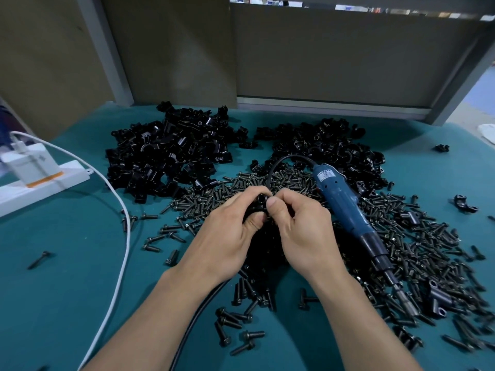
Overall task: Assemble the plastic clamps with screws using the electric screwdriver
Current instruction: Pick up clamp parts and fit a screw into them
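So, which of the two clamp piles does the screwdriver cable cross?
The right pile: the black cable of the blue screwdriver arcs over its front edge. The left pile lies apart.

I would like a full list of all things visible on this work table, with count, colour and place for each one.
clamp piles: two, black, far side of table
screws: many, dark, spread over middle and right
electric screwdriver: one, blue, lying on the screws at right
power strip: one, white, left edge
cable: one, white, curving down the left side
table: one, green surface, under everything
held clamp: one, black, centre, over the screws
left hand: one, gripping the held clamp
right hand: one, pinching the held clamp
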`<state>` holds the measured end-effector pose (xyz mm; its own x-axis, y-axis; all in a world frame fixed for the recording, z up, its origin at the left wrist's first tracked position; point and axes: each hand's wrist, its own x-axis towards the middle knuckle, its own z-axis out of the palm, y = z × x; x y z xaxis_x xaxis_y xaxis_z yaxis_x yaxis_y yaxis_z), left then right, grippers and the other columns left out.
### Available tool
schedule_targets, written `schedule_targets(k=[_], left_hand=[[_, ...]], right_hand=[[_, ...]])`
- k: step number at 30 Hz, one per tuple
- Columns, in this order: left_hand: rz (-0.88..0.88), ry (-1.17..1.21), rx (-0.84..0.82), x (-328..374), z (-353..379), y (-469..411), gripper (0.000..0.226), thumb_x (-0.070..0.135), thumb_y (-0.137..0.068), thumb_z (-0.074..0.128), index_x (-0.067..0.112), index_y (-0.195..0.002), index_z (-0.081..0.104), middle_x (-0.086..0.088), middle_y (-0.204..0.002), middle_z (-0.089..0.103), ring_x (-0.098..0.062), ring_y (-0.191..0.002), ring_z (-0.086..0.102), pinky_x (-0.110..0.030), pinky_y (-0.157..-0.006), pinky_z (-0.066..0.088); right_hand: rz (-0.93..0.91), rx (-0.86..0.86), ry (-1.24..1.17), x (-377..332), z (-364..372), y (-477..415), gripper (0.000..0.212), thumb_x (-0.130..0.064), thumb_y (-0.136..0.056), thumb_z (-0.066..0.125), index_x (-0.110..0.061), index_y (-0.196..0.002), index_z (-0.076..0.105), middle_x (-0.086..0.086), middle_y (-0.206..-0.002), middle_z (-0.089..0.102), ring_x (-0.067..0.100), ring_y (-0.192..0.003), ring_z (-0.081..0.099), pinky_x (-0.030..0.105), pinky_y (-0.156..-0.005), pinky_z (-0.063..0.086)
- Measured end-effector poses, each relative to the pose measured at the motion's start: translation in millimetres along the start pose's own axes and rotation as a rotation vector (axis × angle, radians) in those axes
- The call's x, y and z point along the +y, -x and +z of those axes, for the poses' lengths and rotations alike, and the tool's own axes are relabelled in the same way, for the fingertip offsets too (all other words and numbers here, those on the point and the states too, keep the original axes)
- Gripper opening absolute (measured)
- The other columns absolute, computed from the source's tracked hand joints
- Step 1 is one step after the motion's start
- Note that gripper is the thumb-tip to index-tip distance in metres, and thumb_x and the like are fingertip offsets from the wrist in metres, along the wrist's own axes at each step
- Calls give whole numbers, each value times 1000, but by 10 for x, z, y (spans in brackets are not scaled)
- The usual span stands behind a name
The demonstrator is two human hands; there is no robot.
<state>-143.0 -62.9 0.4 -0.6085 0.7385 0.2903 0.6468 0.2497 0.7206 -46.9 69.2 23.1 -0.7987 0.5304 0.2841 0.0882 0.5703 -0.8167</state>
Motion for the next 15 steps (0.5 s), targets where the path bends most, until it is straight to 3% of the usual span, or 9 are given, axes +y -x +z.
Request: schedule_targets(k=[3,7,10,15], left_hand=[[-5,10,-10,-9,19,8,26,40,-109,49,55,-131,45,32,-88,57,7,-81,58,-9,-64,37],[-6,16,-19,17,28,11,26,42,-108,49,51,-132,46,28,-92,60,5,-84,60,-12,-67,39],[-2,29,-28,26,29,0,23,44,-107,50,45,-130,54,24,-104,65,1,-93,63,-27,-76,49],[-12,35,13,-12,26,-20,22,45,-107,50,40,-127,57,18,-104,66,-2,-94,63,-25,-76,48]], right_hand=[[0,3,39,-12,15,6,40,-30,-107,52,-23,-68,52,-11,-61,55,5,-55,47,18,-51,37],[30,32,50,0,33,16,49,-33,-108,49,-28,-59,45,-17,-54,53,4,-51,47,17,-48,35],[43,25,50,10,23,22,50,-36,-108,49,-27,-58,48,-16,-52,53,3,-50,48,17,-47,33],[33,-6,-68,4,-46,10,22,-25,-99,62,-27,-78,63,-7,-62,65,4,-52,50,21,-49,39]])
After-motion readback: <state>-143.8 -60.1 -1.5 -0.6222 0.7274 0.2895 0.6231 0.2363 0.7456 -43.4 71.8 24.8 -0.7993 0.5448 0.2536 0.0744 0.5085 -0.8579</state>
